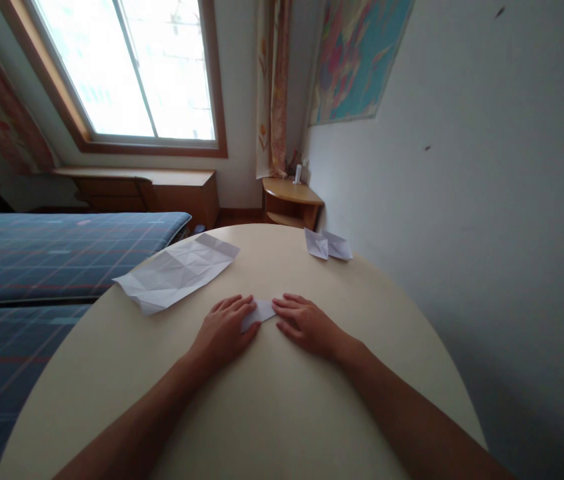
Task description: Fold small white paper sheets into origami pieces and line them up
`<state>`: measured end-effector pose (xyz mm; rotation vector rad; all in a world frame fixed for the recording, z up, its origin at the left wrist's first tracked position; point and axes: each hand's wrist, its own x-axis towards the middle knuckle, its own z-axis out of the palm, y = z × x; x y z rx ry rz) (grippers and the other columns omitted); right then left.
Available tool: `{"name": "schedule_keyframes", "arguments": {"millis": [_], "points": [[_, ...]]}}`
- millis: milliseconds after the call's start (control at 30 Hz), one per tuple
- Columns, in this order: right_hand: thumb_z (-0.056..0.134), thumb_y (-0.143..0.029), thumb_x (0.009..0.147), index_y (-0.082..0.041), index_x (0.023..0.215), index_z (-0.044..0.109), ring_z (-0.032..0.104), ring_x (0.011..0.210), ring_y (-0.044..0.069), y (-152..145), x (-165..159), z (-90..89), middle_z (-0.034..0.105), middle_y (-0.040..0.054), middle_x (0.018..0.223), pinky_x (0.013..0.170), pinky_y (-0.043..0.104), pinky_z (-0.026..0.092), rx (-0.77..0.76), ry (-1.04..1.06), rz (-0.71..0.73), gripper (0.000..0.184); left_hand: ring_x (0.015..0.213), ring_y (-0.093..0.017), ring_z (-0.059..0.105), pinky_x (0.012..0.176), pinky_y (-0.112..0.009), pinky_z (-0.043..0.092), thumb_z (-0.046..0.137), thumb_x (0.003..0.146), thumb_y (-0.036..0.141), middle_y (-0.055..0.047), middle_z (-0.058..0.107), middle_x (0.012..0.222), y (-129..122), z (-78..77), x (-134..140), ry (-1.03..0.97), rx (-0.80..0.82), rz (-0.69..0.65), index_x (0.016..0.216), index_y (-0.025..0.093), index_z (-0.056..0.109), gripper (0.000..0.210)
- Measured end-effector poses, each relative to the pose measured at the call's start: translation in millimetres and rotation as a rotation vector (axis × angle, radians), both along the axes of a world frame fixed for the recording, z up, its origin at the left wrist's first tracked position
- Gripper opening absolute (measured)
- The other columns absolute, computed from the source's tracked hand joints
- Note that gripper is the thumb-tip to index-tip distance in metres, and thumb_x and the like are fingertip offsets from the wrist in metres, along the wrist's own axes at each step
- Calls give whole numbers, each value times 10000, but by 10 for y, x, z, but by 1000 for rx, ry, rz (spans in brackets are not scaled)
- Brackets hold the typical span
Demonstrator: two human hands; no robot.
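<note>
White folded paper [264,311] lies on the cream round surface [272,400], partly under your left fingers [243,305], laid flat, unclenched; your right fingers [289,305] extend to its right end, likewise loose. Probably feather-light, stiff at folds, easily creased: hold its edges.

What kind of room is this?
Probably a bedroom: there's what looks like a blue plaid mattress on the left, a window with curtains beside it, and what seems a desk below.
</note>
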<state>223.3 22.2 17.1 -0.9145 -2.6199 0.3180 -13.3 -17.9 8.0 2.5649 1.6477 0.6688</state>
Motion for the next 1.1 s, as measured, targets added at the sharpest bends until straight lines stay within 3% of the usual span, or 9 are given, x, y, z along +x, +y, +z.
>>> {"name": "schedule_keyframes", "arguments": {"millis": [200, 633, 867, 1100], "points": [[519, -365, 968, -153, 1432, 505, 354, 1435, 299, 11, 31, -68, 482, 140, 1487, 1175, 486, 330, 3, -28, -86, 510, 1250, -307, 568, 1066, -499, 440, 572, 894, 354, -92, 645, 1326, 9, -15, -8, -15, 27, 103, 1219, 243, 646, 351], [562, -548, 920, -310, 1416, 531, 232, 1474, 364, -142, -35, 36, 304, 106, 1599, 1166, 574, 254, -37, -66, -10, 551, 1268, -281, 571, 1092, -463, 437, 519, 932, 362, -130, 596, 1380, 21, -25, -29, 34, 14, 23, 1243, 218, 624, 359], [550, -531, 931, -316, 1388, 565, 265, 1464, 361, -138, -53, 17, 340, 87, 1585, 1164, 561, 281, -15, -64, -48, 505, 1265, -272, 573, 1067, -448, 461, 481, 962, 383, -98, 606, 1371, 12, -37, -25, 42, 34, 42, 1247, 280, 632, 338], [471, -464, 980, -204, 1386, 572, 314, 1446, 343, -98, -40, 61, 413, 143, 1537, 1174, 512, 295, 28, -162, -151, 492, 1272, -285, 563, 1061, -454, 467, 475, 962, 388, -97, 587, 1392, 10, -15, -5, 92, -8, 78, 1264, 269, 623, 356]]}}
